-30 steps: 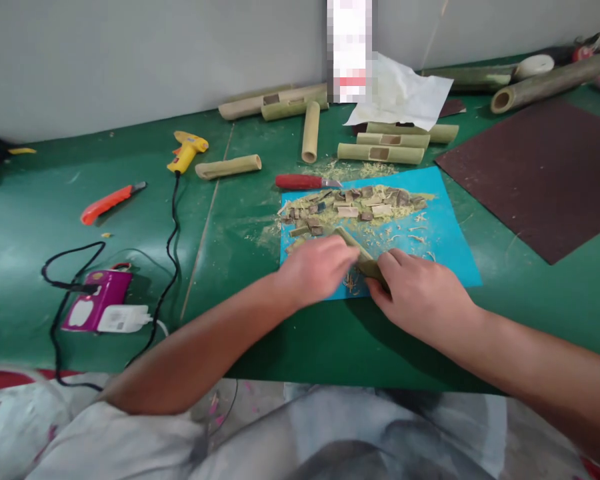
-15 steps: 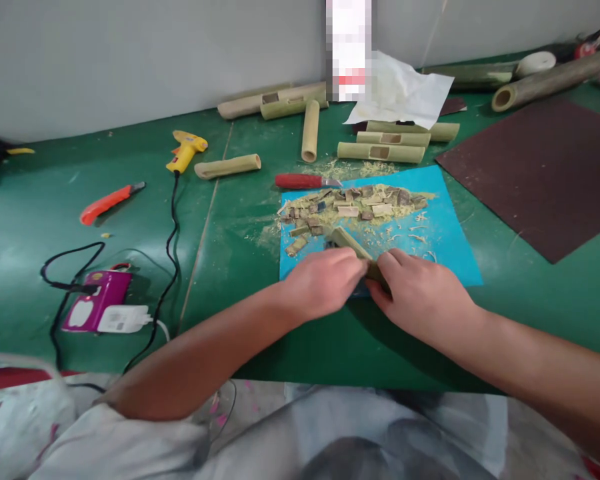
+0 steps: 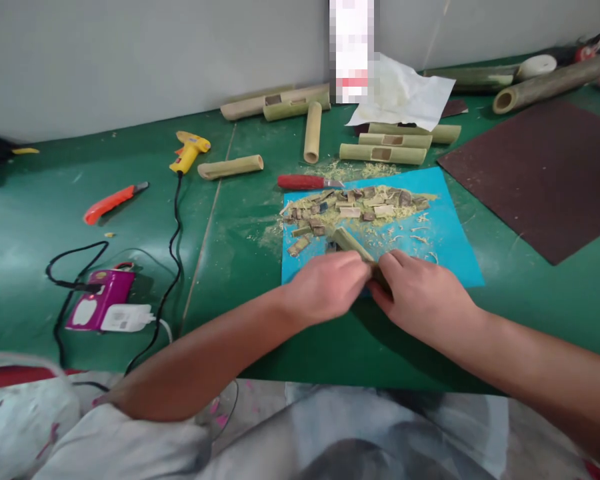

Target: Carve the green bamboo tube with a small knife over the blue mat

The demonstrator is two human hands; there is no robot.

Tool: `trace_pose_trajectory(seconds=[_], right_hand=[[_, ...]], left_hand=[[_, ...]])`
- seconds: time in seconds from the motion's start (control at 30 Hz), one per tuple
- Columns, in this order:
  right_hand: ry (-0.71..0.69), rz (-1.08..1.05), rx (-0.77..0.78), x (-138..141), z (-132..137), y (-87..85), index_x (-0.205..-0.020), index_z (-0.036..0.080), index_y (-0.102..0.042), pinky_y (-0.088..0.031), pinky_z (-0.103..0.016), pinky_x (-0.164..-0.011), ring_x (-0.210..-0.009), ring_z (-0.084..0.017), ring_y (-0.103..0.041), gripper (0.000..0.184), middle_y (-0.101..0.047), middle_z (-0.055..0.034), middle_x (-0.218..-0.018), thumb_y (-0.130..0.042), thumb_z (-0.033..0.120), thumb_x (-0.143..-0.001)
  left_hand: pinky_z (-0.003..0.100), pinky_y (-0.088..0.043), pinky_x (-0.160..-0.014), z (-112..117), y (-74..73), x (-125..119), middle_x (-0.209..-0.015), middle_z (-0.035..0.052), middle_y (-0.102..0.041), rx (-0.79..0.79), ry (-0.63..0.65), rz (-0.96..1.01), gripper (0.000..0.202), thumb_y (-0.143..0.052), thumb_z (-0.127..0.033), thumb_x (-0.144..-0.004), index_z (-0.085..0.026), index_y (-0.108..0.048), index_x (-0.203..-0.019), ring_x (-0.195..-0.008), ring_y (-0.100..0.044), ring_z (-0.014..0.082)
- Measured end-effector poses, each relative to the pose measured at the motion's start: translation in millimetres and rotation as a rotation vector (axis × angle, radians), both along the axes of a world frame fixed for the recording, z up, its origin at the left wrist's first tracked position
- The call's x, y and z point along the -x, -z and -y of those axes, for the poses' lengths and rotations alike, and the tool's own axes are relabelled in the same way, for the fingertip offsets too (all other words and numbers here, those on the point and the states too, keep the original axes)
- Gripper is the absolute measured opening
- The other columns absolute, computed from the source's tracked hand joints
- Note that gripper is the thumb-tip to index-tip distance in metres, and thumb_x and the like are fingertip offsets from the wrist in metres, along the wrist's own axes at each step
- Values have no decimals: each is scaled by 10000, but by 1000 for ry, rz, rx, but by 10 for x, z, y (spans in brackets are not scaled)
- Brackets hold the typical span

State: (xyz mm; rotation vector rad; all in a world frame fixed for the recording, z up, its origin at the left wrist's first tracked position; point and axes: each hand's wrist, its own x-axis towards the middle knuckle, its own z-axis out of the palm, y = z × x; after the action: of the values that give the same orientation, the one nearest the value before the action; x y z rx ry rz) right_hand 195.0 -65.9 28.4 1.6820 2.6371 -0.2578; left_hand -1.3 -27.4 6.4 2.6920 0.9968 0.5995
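My right hand (image 3: 420,283) is wrapped round the near end of a bamboo piece (image 3: 353,243), whose far end slants up to the left over the blue sheet (image 3: 455,247). Against the bamboo's middle, my left hand (image 3: 327,283) is closed in a fist; what its fingers hold is hidden. Just beyond the hands lies a heap of bamboo chips and shavings (image 3: 350,212). A red-handled knife (image 3: 301,182) rests at the sheet's far edge, its blade pointing right.
Cut bamboo tubes (image 3: 383,154) lie behind the sheet. A dark brown sheet (image 3: 540,180) covers the right side. Leftward are a yellow glue gun (image 3: 190,152), an orange utility knife (image 3: 111,203) and a purple power box (image 3: 97,300) with cables.
The whole view has shifted very slightly to the right. Both hands stay at the bamboo piece, with hardly any movement against it.
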Motion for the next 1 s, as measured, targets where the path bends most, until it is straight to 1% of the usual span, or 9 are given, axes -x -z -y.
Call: trace_pose_trajectory(seconds=[0.07, 0.17, 0.3, 0.43, 0.57, 0.7, 0.83, 0.93, 1.0], right_hand=[[5, -1, 1, 1, -3, -10, -854, 154, -622, -211, -302, -529, -607, -153, -526, 196, -646, -77, -800, -497, 276, -942], [15, 8, 3, 8, -11, -15, -857, 152, -626, -208, -301, -521, -611, -159, -531, 204, -652, -88, -817, -507, 295, -941], [6, 6, -4, 15, -14, -6, -862, 152, -624, -211, -302, -527, -613, -162, -537, 188, -649, -83, -807, -510, 279, -941], [18, 13, 5, 16, -7, -8, -863, 152, -622, -206, -300, -526, -633, -170, -554, 195, -656, -89, -830, -520, 296, -944], [7, 7, -15, 11, 1, -9, -848, 154, -618, -193, -300, -525, -613, -164, -544, 203, -648, -80, -798, -498, 285, -946], [13, 12, -16, 11, 0, -9, -849, 152, -622, -188, -296, -520, -609, -162, -540, 206, -650, -84, -806, -509, 300, -938], [15, 13, -5, 21, -9, -15, -859, 150, -628, -191, -298, -523, -608, -160, -535, 204, -651, -81, -803, -507, 291, -942], [26, 16, 0, 26, -9, -25, -863, 149, -632, -189, -302, -526, -618, -161, -533, 224, -656, -85, -817, -499, 306, -950], [29, 22, 11, 23, -5, -31, -866, 147, -634, -187, -303, -526, -614, -161, -529, 223, -658, -85, -819, -502, 306, -948]], left_hand=[[235, -462, -629, -4, 11, 1, -746, 30, -664, 13, 2, 14, 379, -397, -272, -1054, -168, -684, -830, -688, -627, 128], [244, -487, -670, -25, 27, 10, -802, 40, -683, -8, -96, 76, 307, -436, -275, -1044, -161, -707, -958, -738, -651, 142], [247, -451, -615, -24, 17, 16, -727, 30, -646, 39, 2, -6, 369, -417, -284, -1049, -165, -699, -844, -673, -619, 141], [242, -460, -643, -20, -8, 23, -750, 32, -655, 7, -109, 70, 309, -455, -267, -1033, -155, -706, -891, -695, -623, 138], [236, -453, -614, -44, -8, 39, -725, 28, -657, 2, -17, 30, 338, -440, -266, -1040, -156, -712, -871, -671, -618, 134], [238, -477, -658, -103, 8, 81, -755, 33, -670, -40, -148, 100, 285, -486, -257, -1022, -154, -708, -877, -696, -630, 131], [229, -452, -611, -104, 8, 97, -728, 25, -663, -27, -25, 46, 313, -458, -264, -1035, -159, -715, -891, -660, -619, 125], [236, -475, -653, -111, 6, 110, -738, 29, -664, -38, -124, 107, 285, -495, -253, -1020, -150, -705, -857, -678, -625, 126], [236, -475, -645, -121, 11, 119, -741, 28, -667, -37, -117, 106, 286, -489, -257, -1021, -156, -709, -871, -677, -627, 127]])
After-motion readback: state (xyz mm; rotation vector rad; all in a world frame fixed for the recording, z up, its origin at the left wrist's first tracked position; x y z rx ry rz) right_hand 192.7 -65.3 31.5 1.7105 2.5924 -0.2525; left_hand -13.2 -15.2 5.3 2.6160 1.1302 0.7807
